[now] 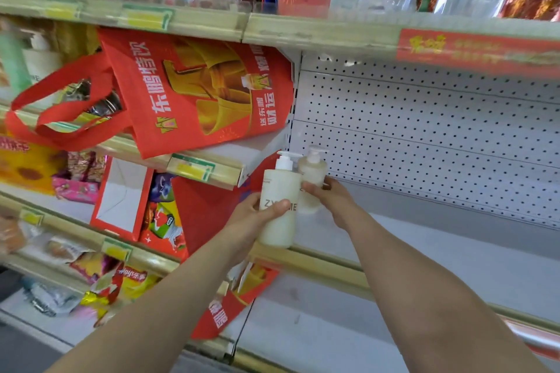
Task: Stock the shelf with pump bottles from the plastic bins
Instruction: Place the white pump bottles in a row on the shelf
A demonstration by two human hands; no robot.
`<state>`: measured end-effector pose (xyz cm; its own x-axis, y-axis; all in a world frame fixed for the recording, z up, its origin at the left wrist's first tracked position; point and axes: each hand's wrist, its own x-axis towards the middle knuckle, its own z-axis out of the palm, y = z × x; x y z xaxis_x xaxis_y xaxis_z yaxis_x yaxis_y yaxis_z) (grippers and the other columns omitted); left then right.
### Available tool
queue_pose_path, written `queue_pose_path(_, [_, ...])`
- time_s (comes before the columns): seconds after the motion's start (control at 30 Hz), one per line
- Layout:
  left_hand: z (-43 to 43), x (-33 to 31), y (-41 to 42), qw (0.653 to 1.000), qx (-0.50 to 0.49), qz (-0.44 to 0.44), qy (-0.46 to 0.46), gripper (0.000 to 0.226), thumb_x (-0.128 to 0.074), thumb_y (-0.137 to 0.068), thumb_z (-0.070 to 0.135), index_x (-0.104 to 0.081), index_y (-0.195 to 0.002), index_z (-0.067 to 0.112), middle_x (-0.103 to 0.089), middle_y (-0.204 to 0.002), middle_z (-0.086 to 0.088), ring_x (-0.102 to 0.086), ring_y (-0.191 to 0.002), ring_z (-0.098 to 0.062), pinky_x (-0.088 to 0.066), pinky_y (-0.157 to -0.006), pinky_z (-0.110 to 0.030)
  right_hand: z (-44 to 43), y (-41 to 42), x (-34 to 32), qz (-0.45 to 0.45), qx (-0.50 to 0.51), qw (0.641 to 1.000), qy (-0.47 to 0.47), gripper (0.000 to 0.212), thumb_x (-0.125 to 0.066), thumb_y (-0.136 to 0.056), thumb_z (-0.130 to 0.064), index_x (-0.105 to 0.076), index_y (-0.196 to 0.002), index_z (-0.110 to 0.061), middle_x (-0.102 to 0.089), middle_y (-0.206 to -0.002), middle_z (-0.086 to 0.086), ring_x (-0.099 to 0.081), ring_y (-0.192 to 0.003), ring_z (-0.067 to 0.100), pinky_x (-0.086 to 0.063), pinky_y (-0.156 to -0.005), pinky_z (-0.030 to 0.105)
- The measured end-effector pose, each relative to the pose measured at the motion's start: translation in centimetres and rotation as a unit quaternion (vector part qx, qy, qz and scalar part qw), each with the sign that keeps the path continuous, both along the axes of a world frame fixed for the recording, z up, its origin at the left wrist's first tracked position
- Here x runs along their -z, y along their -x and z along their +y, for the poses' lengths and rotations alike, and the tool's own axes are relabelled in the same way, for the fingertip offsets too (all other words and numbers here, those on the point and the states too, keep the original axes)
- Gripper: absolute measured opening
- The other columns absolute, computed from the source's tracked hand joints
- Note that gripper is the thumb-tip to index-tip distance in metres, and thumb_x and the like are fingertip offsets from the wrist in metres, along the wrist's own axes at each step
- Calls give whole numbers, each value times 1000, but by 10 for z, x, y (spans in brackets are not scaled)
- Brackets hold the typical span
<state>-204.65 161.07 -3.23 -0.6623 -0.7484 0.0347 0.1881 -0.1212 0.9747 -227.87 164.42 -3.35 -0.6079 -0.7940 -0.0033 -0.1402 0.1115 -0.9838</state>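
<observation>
My left hand (pixel 254 216) grips a cream pump bottle (pixel 280 206) with grey lettering, held upright just over the front lip of the white shelf (pixel 424 254). Right beside it, farther back, stands a second cream pump bottle (pixel 312 174), held from the right side by my right hand (pixel 333 200). The two bottles touch at the shelf's left end, close to the perforated back panel (pixel 439 130). I cannot tell whether either bottle rests on the shelf board. No plastic bin is in view.
A red tote bag (pixel 197 91) lies on the neighbouring shelf to the left, above snack packets (pixel 100 275) and red gift boxes (pixel 121 197). Another white shelf (pixel 333 330) runs below. The shelf overhead (pixel 318 30) carries boxes and bags.
</observation>
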Motion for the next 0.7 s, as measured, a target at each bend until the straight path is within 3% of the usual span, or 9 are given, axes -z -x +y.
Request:
queue_pose_path(0.1, [4, -5, 10, 1000, 16, 4, 3, 72, -87, -63, 40, -59, -124, 13, -75, -107, -6, -73, -97, -22, -60, -76, -39, 16, 2, -7, -11, 59, 998, 16, 92, -81, -72, -54, -43, -146, -14, -55, -135, 0, -55, -121, 20, -45, -106, 42])
queue_pose_path(0.17, [9, -8, 19, 999, 35, 12, 10, 71, -88, -62, 39, -61, -124, 16, -75, -109, -5, -73, -96, -20, -60, -73, -36, 30, -1, -16, -11, 80, 996, 46, 80, -76, -75, -58, -53, -138, -15, -60, -132, -2, -59, -116, 18, -51, -95, 37])
queue_pose_path(0.27, [18, -11, 35, 998, 68, 5, 15, 64, -84, -65, 39, -61, -123, 23, -72, -116, -7, -70, -104, -24, -58, -86, -44, 52, -10, -29, -56, 25, 995, 84, 54, -74, -75, -62, -71, -110, -21, -72, -114, 0, -66, -105, 18, -53, -79, 31])
queue_pose_path(0.37, [27, -17, 51, 995, 98, -4, 20, 70, -86, -67, 40, -60, -127, 15, -71, -116, -9, -69, -106, -27, -55, -94, -48, 74, -19, -40, -75, -60, 992, 84, 60, -73, -74, -65, -74, -109, -16, -74, -110, 7, -70, -99, 20, -55, -82, 32])
queue_pose_path(0.47, [35, -19, 65, 993, 113, -9, 29, 67, -84, -68, 40, -60, -125, 13, -72, -115, -9, -70, -104, -24, -57, -89, -42, 93, -22, -43, -42, -79, 994, 59, 62, -72, -79, -59, -69, -119, -12, -72, -117, 10, -68, -109, 25, -56, -87, 32])
queue_pose_path(0.57, [41, -20, 76, 992, 121, -17, 35, 55, -81, -76, 34, -60, -122, 13, -72, -114, -7, -71, -101, -20, -58, -88, -39, 105, -26, -48, 1, -48, 998, 37, 53, -76, -77, -49, -67, -118, -15, -74, -111, 3, -70, -104, 19, -56, -80, 28])
queue_pose_path(0.7, [46, -20, 87, 988, 145, -34, 52, 51, -77, -82, 36, -60, -125, 15, -71, -116, -5, -69, -105, -20, -55, -94, -43, 113, -17, -52, 16, 6, 999, 41, 46, -82, -77, -36, -67, -114, -14, -75, -107, 4, -72, -100, 19, -57, -87, 36])
